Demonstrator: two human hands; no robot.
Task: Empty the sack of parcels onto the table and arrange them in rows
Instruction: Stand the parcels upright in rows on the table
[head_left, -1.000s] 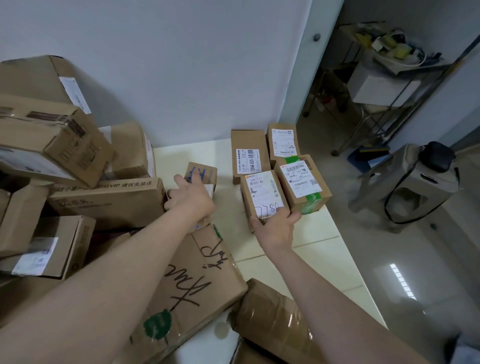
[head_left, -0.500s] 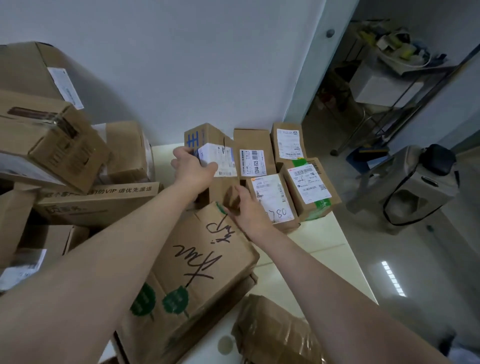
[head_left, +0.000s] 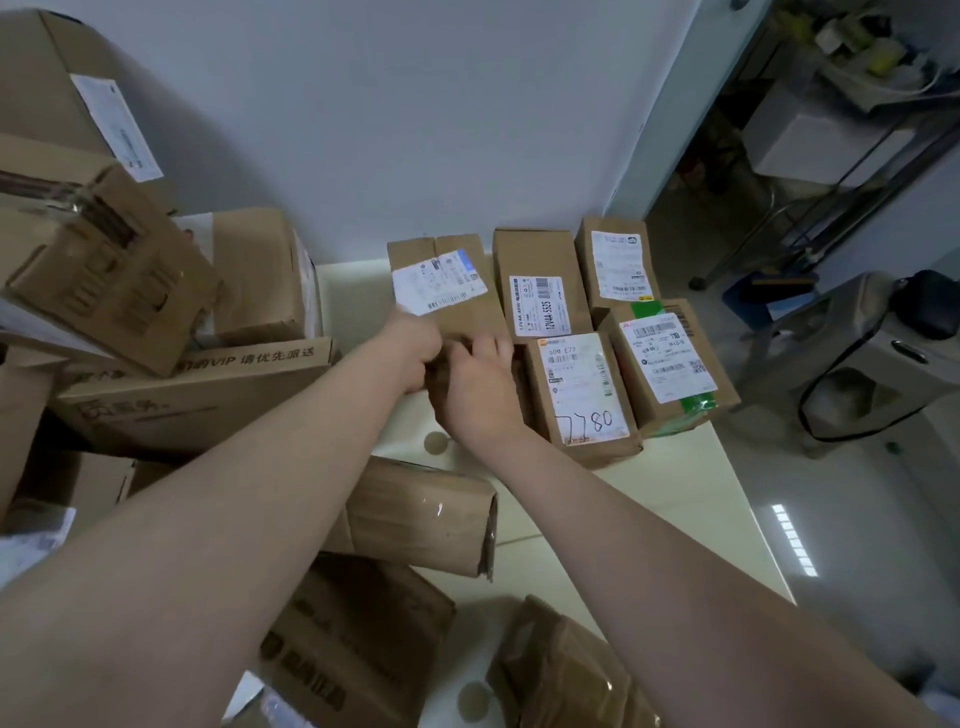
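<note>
Where the pale surface (head_left: 675, 493) lies nearest, a tape-wrapped brown cardboard parcel (head_left: 421, 514) sits near-left of the brown cardboard box marked 7780 (head_left: 582, 400). Just left of that box, the left hand (head_left: 415, 353) and right hand (head_left: 480, 387) curl their fingers round the near end of a white-labelled brown carton (head_left: 441, 280).

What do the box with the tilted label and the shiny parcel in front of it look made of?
Tilted-label box: brown cardboard by the look, matte, with a flap seam on top; its label is white printed paper. Shiny parcel: cardboard, seemingly wrapped in plastic tape, given the glossy highlights and wrinkles.
</note>
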